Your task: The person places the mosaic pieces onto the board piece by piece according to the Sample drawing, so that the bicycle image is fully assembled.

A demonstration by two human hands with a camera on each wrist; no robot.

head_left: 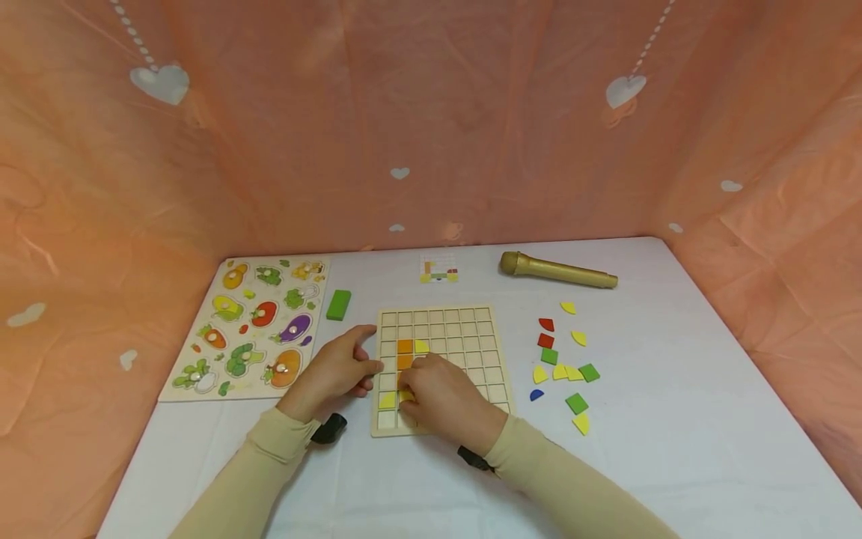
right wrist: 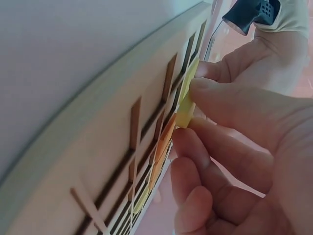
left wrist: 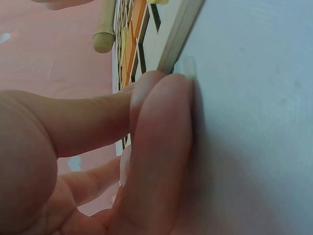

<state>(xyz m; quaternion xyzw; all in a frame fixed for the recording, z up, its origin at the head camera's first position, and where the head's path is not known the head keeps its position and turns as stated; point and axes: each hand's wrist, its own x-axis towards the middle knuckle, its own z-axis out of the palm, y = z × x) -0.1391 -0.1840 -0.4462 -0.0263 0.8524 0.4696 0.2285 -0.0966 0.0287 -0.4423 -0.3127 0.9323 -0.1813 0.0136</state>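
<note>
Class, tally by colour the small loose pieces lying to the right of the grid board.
Yellow pieces: 6
Green pieces: 3
Red pieces: 2
Blue piece: 1
Total: 12

At three o'clock from the one grid board [head_left: 471,345] lie six yellow pieces [head_left: 579,339], three green squares [head_left: 577,404], two red pieces [head_left: 546,341] and one blue half-round [head_left: 536,394]; toward two, one microphone [head_left: 562,271]; twelve, one printed card [head_left: 439,267]; ten, one green block [head_left: 339,305]; nine, one vegetable puzzle [head_left: 251,337]. Tiles on the board [head_left: 405,346] are partly hidden.
</note>
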